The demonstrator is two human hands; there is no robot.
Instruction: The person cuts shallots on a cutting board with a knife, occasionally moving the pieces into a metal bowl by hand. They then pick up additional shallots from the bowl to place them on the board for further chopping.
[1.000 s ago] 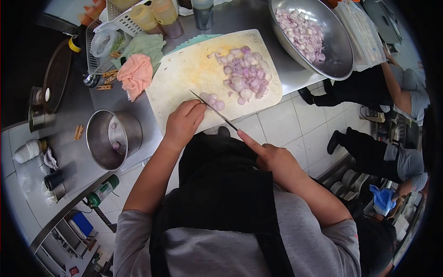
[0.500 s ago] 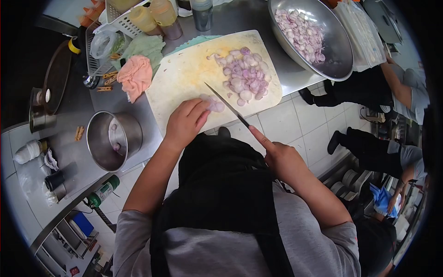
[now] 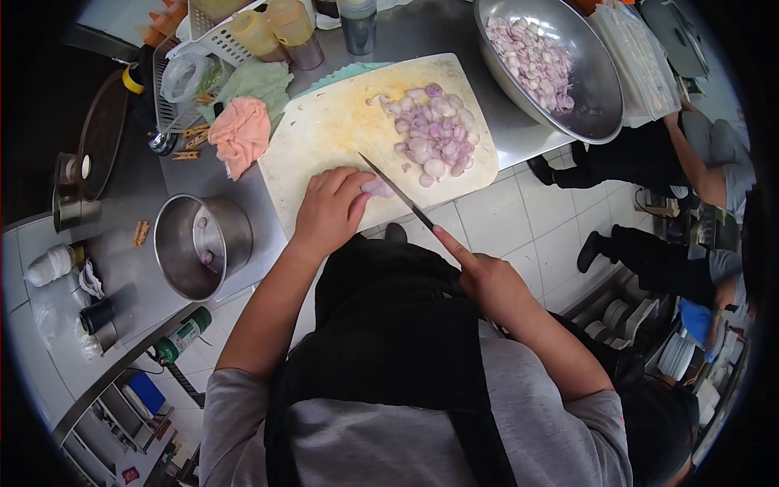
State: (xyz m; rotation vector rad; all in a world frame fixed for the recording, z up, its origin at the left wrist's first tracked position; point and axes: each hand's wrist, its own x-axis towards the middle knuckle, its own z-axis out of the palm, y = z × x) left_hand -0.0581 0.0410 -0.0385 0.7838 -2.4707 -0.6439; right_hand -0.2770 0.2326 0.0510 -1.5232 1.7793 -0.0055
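Observation:
My right hand (image 3: 487, 280) grips a long-bladed knife (image 3: 398, 192) by its dark handle, the index finger stretched along it. The blade points up and left across the lower part of the white cutting board (image 3: 316, 146). Just left of the blade, my left hand (image 3: 331, 207) has its fingers bent over a shallot (image 3: 376, 187), pressing it to the board. Part of that shallot is covered by the fingers and the blade. Sliced shallots (image 3: 438, 134) lie in a loose heap on the board's right side.
A steel bowl (image 3: 596, 97) at upper right holds more sliced shallots. A steel pot (image 3: 243, 235) stands at left. Beside the board lie a pink cloth (image 3: 239, 134) and a green cloth (image 3: 256, 85). Squeeze bottles (image 3: 296, 32) stand behind. Other people (image 3: 633, 154) are at right.
The knife and my right hand have shifted slightly left, and the blade is closer to my left fingers. At right, a co-worker's arm and the blue item near it have moved.

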